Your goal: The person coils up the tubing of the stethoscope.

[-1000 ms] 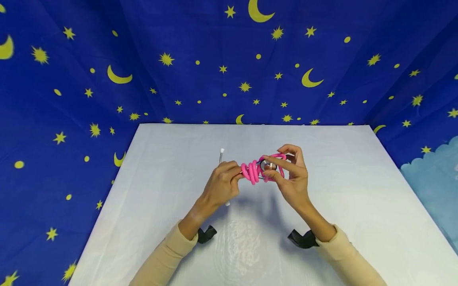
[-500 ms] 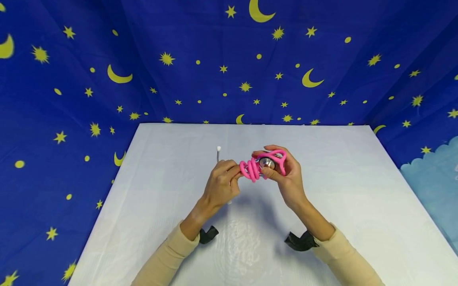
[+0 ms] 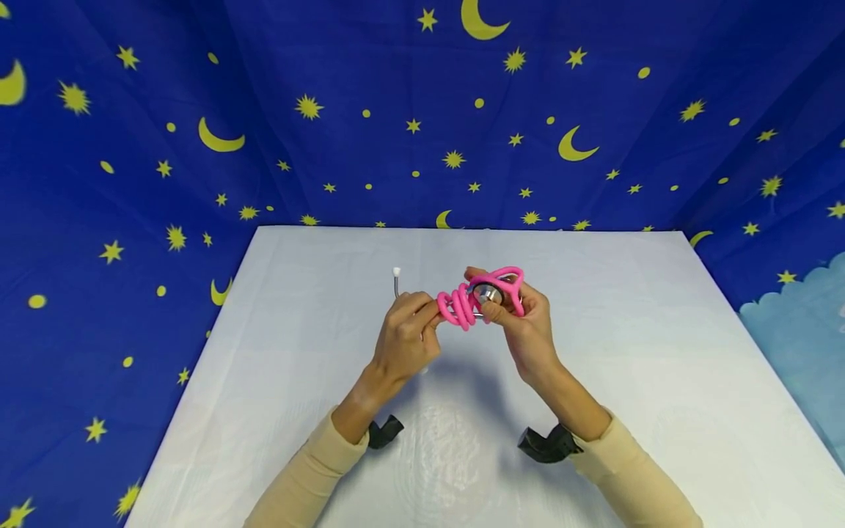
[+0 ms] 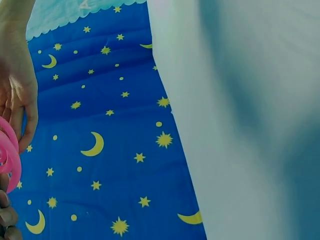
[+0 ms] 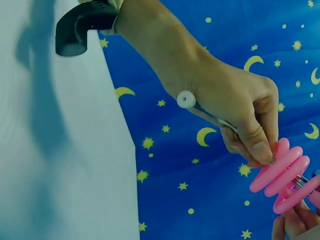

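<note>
A stethoscope with pink tubing point(image 3: 457, 306) wound in coils about its metal ear tubes is held above the table between both hands. The left hand point(image 3: 405, 334) grips the ear-tube end; one white ear tip point(image 3: 396, 272) sticks out past its knuckles. In the right wrist view another ear tip point(image 5: 186, 99) shows beside the left wrist. The right hand point(image 3: 528, 330) holds the other end, its thumb on the silver chest piece point(image 3: 487, 294) and its fingers behind the pink loop. In the left wrist view only part of the pink coil point(image 4: 9, 155) shows at the edge.
The white-covered table point(image 3: 297, 293) extends beneath both hands. Behind it hangs a blue cloth point(image 3: 370, 147) with yellow stars and moons. Black wrist mounts point(image 3: 548, 444) stick out from the sleeves above the table.
The right hand has shifted its fingers from around the chest piece to behind the loop, thumb now on the chest piece. The stethoscope has moved slightly left and up; the left hand keeps its grip.
</note>
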{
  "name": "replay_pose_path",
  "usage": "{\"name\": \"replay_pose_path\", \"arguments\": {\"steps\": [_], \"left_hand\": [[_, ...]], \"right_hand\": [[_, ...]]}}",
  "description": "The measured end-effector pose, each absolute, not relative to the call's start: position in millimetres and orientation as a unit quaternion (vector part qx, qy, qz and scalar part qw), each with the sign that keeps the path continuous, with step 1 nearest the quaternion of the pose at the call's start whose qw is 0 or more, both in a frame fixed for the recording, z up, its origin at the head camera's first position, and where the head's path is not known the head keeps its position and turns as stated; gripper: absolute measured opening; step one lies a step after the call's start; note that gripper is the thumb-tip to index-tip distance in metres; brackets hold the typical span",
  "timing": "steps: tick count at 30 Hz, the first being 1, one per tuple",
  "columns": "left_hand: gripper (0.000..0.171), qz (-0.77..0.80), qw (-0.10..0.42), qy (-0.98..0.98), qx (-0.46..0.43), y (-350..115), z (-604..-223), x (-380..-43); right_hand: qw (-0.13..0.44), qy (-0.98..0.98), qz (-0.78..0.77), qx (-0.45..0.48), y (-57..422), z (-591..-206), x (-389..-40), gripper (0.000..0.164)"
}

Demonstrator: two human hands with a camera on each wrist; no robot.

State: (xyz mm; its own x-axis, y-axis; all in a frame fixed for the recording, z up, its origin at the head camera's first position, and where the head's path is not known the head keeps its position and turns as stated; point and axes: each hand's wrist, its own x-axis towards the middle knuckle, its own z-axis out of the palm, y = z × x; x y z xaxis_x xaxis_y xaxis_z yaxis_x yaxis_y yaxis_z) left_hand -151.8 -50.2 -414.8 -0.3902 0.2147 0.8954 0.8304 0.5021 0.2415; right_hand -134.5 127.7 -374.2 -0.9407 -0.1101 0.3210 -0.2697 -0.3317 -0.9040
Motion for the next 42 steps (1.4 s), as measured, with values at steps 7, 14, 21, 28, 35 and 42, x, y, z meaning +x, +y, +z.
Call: {"name": "replay_pose_path", "arguments": {"steps": [7,14,21,28,35,42], "left_hand": [[0.011,-0.363,0.425,-0.758,-0.337,-49.0,-417.3,-151.9],[0.011,-0.355,0.431,-0.762,-0.328,-48.9,-421.6,-149.8],[0.013,-0.357,0.425,-0.766,-0.325,-48.4,-423.9,-148.8],[0.012,-0.353,0.433,-0.762,-0.329,-47.1,-423.2,-149.4],[0.012,-0.362,0.429,-0.760,-0.329,-44.8,-419.3,-148.5],[0.014,-0.383,0.415,-0.762,-0.317,-44.2,-422.6,-148.2]], "right_hand": [[0.050,-0.600,0.787,0.137,127.3,-371.6,-135.0,0.031],[0.018,-0.621,0.774,0.118,126.3,-373.0,-136.0,0.034],[0.047,-0.613,0.776,0.145,123.9,-375.0,-136.1,0.029],[0.092,-0.626,0.757,0.163,123.4,-377.7,-136.0,0.014],[0.150,-0.606,0.752,0.211,122.0,-381.3,-136.3,0.010],[0.155,-0.534,0.803,0.217,119.1,-385.2,-136.6,0.017]]}}
